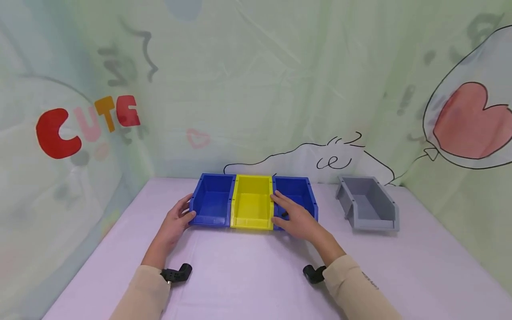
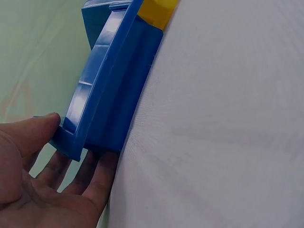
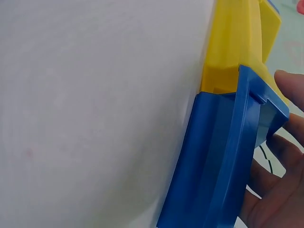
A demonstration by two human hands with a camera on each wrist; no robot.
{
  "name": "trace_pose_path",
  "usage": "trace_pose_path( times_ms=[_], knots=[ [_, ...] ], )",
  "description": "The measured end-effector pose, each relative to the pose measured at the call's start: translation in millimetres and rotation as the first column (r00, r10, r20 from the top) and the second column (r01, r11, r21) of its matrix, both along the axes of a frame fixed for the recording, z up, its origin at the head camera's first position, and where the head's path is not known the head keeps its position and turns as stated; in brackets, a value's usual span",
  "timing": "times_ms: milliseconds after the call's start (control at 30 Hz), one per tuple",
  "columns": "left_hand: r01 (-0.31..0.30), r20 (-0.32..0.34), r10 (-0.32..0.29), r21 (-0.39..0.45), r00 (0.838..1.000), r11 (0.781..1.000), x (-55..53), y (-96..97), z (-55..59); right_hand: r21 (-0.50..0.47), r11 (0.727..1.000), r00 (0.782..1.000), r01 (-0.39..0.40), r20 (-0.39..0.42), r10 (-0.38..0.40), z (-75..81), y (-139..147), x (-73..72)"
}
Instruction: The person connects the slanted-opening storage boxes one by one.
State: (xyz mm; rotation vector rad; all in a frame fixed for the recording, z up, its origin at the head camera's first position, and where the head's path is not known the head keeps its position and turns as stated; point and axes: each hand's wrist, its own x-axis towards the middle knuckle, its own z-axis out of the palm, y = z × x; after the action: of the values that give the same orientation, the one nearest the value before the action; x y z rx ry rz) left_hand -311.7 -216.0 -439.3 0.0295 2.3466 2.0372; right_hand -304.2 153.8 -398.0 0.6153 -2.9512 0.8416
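On the bench (image 1: 248,275), a left blue bin (image 1: 214,200), yellow bin (image 1: 253,202) and right blue bin (image 1: 300,191) adjoin, a gray bin (image 1: 372,202) apart. The first two show bare floors. The left hand (image 1: 178,222)'s fingers grip the left blue bin's side. The right hand (image 1: 298,220) partly hides the third's interior, loosely extended fingers touching the yellow rim; a dark patch (image 1: 285,214) beneath is unclear.

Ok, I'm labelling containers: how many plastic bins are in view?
4: the left blue bin, the yellow bin in the middle, the right blue bin partly behind the right hand, and the gray bin apart at far right. None seems hidden.
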Motion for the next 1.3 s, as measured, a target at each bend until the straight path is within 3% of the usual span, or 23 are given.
trace_pose_path(
  times_ms=[500,933,1300],
  knots=[
    [0.004,-0.014,-0.004,-0.004,1.0,1.0,-0.4,-0.5,0.8,-0.098,0.994,0.994,0.054,-0.088,-0.062,11.1,8,5.3],
    [0.006,-0.024,-0.006,0.005,1.0,1.0,-2.6,-0.8,-6.6,-0.116,0.99,0.985,0.082,-0.144,-0.098,16.5,15,8.3],
    [0.014,-0.037,-0.013,0.015,0.999,1.0,-0.3,0.3,-4.9,-0.145,0.986,0.969,0.088,-0.218,-0.118,25.7,32,13.6]
  ],
)
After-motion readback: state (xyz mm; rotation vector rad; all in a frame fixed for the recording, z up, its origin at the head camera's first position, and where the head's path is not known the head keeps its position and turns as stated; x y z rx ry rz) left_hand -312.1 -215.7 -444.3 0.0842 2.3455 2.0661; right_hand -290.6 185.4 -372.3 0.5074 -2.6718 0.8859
